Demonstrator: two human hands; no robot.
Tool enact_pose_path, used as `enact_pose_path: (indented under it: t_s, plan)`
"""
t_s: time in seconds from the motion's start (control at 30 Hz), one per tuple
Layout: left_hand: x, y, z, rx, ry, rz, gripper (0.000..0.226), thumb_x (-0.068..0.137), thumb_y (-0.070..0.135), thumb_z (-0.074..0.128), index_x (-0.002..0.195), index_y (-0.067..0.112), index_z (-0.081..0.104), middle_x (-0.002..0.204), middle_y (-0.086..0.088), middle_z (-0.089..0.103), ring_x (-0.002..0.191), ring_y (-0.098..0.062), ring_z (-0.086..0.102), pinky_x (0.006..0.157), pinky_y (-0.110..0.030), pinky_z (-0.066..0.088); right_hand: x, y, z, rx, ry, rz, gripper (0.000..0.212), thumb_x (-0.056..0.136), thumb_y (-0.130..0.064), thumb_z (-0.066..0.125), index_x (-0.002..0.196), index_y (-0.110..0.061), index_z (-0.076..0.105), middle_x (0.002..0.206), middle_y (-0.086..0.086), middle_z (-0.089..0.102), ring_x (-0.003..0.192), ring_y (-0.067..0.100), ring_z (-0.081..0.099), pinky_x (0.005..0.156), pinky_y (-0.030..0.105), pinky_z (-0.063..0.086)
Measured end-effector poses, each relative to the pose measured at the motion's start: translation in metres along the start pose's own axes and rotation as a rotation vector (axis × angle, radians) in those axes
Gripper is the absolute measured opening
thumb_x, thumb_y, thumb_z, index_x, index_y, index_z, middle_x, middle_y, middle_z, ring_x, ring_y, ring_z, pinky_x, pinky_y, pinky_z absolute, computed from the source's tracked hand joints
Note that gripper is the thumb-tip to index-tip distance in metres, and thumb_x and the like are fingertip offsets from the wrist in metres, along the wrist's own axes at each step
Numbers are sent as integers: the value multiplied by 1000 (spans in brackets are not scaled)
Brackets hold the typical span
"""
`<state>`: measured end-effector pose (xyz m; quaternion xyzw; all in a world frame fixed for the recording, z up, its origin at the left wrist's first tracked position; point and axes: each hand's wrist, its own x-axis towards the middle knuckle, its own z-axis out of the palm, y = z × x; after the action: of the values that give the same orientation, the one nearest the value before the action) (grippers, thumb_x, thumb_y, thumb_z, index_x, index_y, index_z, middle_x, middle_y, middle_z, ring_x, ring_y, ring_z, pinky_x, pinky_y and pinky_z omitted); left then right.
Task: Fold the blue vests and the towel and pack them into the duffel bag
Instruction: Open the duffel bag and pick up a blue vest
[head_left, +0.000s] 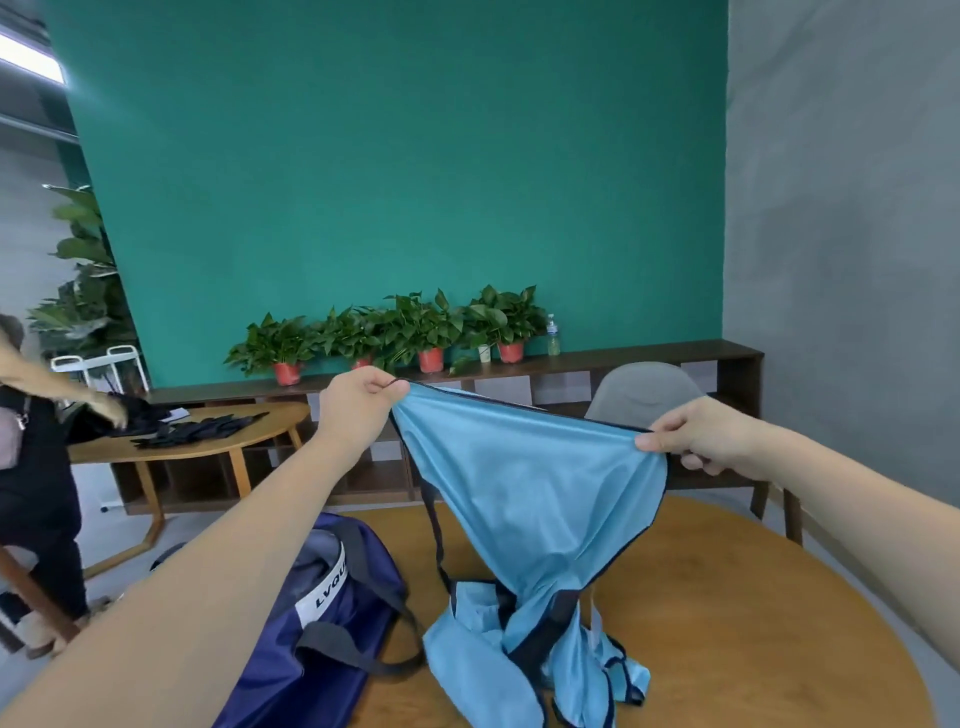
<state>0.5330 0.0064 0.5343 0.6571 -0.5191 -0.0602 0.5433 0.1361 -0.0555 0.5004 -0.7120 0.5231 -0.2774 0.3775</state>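
- Left hand (358, 400) pinching one corner of a light blue vest (524, 483), fingers curled round the dark-trimmed edge.
- Right hand (701, 439) pinching the opposite corner, thumb on top; cloth stretched between both, raised above the table.
- Lower end of the vest trailing down onto a heap of more blue vests (545, 654) on the round wooden table (753, 623).
- Navy duffel bag (322, 623) just left of the heap, open, dark straps draped over its side.
- Grey chair (644, 389) behind the table.
- Potted plants (415, 332) lined up on a low shelf against a teal wall.
- Second person (31, 415) at far left beside another table.
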Motion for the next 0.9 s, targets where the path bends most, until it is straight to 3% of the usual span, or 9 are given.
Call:
enact_pose_path:
  t_s: [0.07,0.13,0.23,0.33,0.4,0.5,0.7,0.8,0.9]
  plan:
    - [14,0,7,-141,-69,-143,23,92,24,74,105,5,70,82,-4,63,63,-16,53,54,-27,41,14,-5,-5,56,40,6,24,88,-26,76,96,-3,75,66,8,53,46,10,52,41,22,24]
    - [24,4,15,-309,-152,-299,34,93,17,73,120,0,62,102,-10,64,54,-14,60,43,-20,41,28,-13,-9,160,79,8,23,90,-20,74,99,1,69,84,11,64,65,18,72,39,19,40]
    - [42,10,26,-465,-213,-348,46,95,10,68,136,-4,51,137,-14,50,72,-19,76,56,-20,57,51,-25,-18,239,234,-44,21,94,-18,71,101,0,64,119,13,63,76,31,76,50,29,60]
    - [67,15,39,-373,-214,-190,36,98,15,66,128,-2,57,148,-12,46,86,-21,77,80,-30,62,77,-40,-32,155,454,-134,17,95,-20,70,93,-3,67,109,24,70,72,32,76,62,37,63]
    - [82,22,44,-307,-157,-94,11,99,16,64,101,6,62,132,-6,57,85,-19,76,91,-36,60,93,-53,-43,58,503,-201,18,94,-22,71,92,-4,69,103,23,72,75,30,76,69,36,64]
    - [107,38,44,-179,-54,21,14,97,20,64,88,13,58,96,-2,70,84,-20,76,94,-44,57,109,-81,-63,-228,572,-322,20,96,-25,68,82,-10,70,89,16,74,81,30,73,82,39,60]
    - [144,89,14,-173,162,286,17,98,27,58,91,11,57,91,-8,73,82,-5,74,95,-44,55,100,-148,-103,-341,888,-669,26,103,-24,54,101,-5,71,82,5,63,77,26,53,71,30,35]
    - [137,94,6,-144,189,321,18,95,28,62,90,12,58,87,-4,73,82,-5,73,95,-42,54,90,-150,-107,-363,879,-724,25,103,-25,56,102,-5,71,84,7,66,77,25,55,71,30,38]
    - [112,84,1,12,186,305,10,87,20,69,88,14,62,84,-4,73,84,-20,70,85,-30,53,74,-132,-100,-427,836,-724,25,102,-26,58,103,-5,72,87,8,70,79,27,60,72,32,44]
